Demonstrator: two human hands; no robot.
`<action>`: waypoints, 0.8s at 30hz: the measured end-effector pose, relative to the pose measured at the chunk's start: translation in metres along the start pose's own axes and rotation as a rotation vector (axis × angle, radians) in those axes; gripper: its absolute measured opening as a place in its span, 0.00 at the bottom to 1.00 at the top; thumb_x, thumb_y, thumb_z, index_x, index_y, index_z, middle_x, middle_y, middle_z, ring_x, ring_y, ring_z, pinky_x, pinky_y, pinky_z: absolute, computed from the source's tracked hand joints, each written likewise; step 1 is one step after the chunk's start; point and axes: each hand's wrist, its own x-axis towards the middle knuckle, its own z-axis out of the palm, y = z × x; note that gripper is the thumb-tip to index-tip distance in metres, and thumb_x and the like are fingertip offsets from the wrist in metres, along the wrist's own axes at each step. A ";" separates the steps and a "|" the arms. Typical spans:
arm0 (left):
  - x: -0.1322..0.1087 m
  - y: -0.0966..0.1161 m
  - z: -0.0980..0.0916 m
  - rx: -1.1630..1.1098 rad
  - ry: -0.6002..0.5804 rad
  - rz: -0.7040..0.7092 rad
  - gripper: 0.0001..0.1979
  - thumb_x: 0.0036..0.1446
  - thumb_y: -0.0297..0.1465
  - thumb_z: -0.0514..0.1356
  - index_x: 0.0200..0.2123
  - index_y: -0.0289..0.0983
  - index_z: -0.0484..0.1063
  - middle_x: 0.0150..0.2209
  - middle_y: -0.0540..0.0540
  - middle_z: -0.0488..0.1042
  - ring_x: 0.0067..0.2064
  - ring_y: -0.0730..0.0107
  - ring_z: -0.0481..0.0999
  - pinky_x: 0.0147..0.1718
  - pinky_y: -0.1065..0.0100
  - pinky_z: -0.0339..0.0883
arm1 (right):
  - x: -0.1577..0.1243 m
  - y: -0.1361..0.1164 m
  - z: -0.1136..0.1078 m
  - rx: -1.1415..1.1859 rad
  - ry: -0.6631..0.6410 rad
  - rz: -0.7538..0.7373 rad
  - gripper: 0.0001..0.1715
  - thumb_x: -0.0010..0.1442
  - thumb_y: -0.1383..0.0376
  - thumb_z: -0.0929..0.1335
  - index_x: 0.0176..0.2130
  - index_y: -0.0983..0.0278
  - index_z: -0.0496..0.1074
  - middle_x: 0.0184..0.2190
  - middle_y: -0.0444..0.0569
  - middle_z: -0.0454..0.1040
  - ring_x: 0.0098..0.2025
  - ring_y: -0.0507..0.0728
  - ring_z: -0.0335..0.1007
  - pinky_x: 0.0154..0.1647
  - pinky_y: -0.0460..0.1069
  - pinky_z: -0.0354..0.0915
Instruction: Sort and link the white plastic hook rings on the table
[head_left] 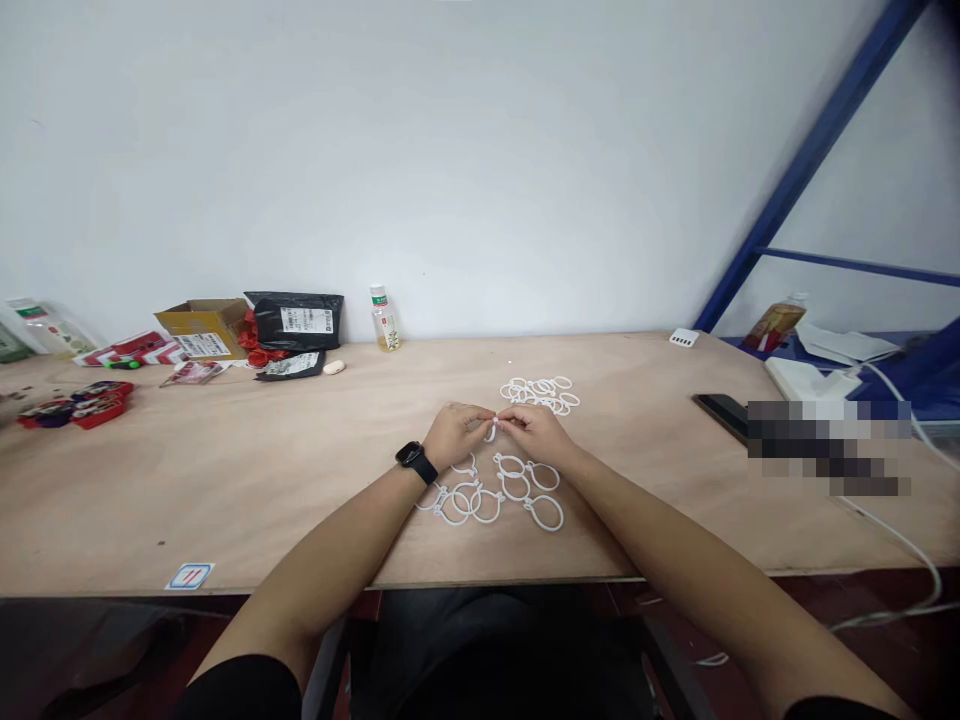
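Between my two hands is a white plastic curtain ring [491,434], mostly covered by the fingers. The fingertips of my left hand [455,435] pinch it from one side. My right hand [541,434] pinches it from the other, and the fingertips of both nearly meet. Loose white rings with small eyelets [487,507] lie on the wooden table below my hands, several of them overlapping. Just beyond my fingers is a second group of white rings [540,392], heaped together. A black watch [415,459] is on my left wrist.
At the back left are a cardboard box [202,330], a black parcel bag [300,320] and a drink bottle [385,320]. Red-and-black packs [79,405] lie at far left. On the right are a phone [721,415], a white power strip [810,382] and cables. A number card [190,576] marks the front edge.
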 end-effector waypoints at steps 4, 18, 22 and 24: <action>-0.001 0.001 0.001 0.026 0.049 0.023 0.09 0.61 0.32 0.58 0.36 0.40 0.79 0.38 0.48 0.81 0.39 0.68 0.80 0.46 0.65 0.67 | -0.002 -0.007 0.001 -0.012 0.044 -0.004 0.08 0.61 0.64 0.67 0.35 0.62 0.77 0.30 0.47 0.79 0.31 0.53 0.72 0.33 0.47 0.63; 0.000 -0.009 -0.003 0.049 0.054 0.110 0.11 0.55 0.28 0.60 0.43 0.38 0.76 0.45 0.43 0.78 0.47 0.62 0.76 0.51 0.59 0.66 | 0.001 0.009 -0.013 -0.277 0.216 0.003 0.11 0.62 0.63 0.65 0.38 0.62 0.78 0.33 0.48 0.80 0.35 0.56 0.74 0.39 0.48 0.64; -0.001 -0.012 -0.010 0.010 -0.201 0.162 0.11 0.48 0.25 0.61 0.37 0.38 0.77 0.45 0.45 0.78 0.47 0.62 0.75 0.53 0.58 0.64 | 0.004 0.029 -0.032 -0.443 0.255 0.151 0.14 0.61 0.63 0.65 0.44 0.61 0.77 0.38 0.49 0.80 0.40 0.58 0.74 0.40 0.50 0.64; -0.002 -0.010 -0.009 0.017 -0.265 0.168 0.11 0.49 0.27 0.61 0.38 0.38 0.77 0.46 0.44 0.77 0.48 0.62 0.75 0.53 0.58 0.63 | 0.005 0.036 -0.037 -0.435 0.201 0.217 0.16 0.60 0.64 0.66 0.47 0.60 0.76 0.39 0.48 0.80 0.40 0.58 0.74 0.39 0.50 0.64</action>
